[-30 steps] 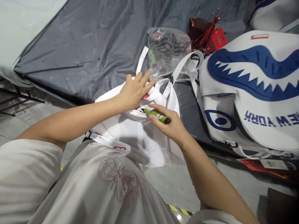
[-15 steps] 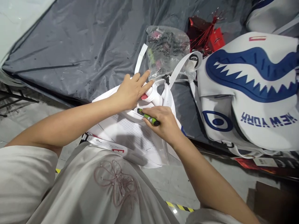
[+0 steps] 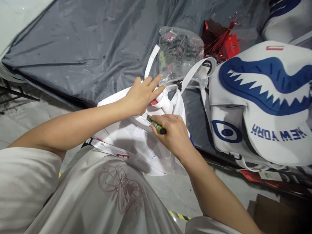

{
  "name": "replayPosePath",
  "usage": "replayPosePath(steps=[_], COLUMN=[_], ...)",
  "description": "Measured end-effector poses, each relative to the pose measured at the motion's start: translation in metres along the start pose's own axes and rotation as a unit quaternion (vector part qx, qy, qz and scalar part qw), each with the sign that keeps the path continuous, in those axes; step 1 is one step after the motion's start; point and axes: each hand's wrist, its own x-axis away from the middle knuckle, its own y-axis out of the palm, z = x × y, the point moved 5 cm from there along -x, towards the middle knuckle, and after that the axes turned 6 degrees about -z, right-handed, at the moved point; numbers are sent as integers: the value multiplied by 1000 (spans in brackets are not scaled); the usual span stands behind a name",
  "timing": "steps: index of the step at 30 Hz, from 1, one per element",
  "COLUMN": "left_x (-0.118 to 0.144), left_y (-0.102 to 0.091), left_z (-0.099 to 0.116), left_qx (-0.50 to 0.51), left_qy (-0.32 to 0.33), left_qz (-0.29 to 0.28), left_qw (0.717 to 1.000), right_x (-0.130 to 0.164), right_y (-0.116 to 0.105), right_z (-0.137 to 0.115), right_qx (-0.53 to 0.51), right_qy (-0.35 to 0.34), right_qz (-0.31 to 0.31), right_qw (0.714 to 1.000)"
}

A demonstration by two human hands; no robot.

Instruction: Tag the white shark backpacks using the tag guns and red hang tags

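A white backpack point(image 3: 136, 136) with dotted mesh padding and loose straps lies against my front, over the table's near edge. My left hand point(image 3: 142, 96) rests on its upper part, palm down with fingers spread, beside a rolled white strap point(image 3: 167, 103) and a bit of red. In my closed right hand point(image 3: 172, 131) is a short green-and-black pen-like tool point(image 3: 158, 125). Its upper end points at the seam by the white padded edge, close below my left hand. Whether that end touches the fabric I cannot tell.
A clear plastic bag point(image 3: 181, 52) with small coloured items lies behind the backpack. Red tags point(image 3: 230, 45) with strings are farther back. Another white backpack point(image 3: 265, 126) with a blue toothed mouth lies at right. Dark grey sheeting point(image 3: 73, 48) covers the table.
The view has shifted a little, so the table items appear farther right. My left hand keeps its place on the backpack. The tool in my right hand has turned slightly steeper.
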Motion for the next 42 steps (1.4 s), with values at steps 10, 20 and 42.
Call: replayPosePath(steps=[10, 20, 42], left_x=[1, -1, 39], left_y=[-2, 2, -14], left_z=[0, -5, -9], left_qx=[-10, -34, -74], left_qy=[-5, 1, -152], left_qz=[-42, -49, -149], left_qw=[999, 998, 974], right_x=[-2, 1, 21], right_y=[-4, 0, 27], right_z=[-9, -14, -20], right_qx=[15, 53, -85], right_qy=[19, 65, 90], right_qz=[-13, 29, 194], right_qw=[1000, 996, 973])
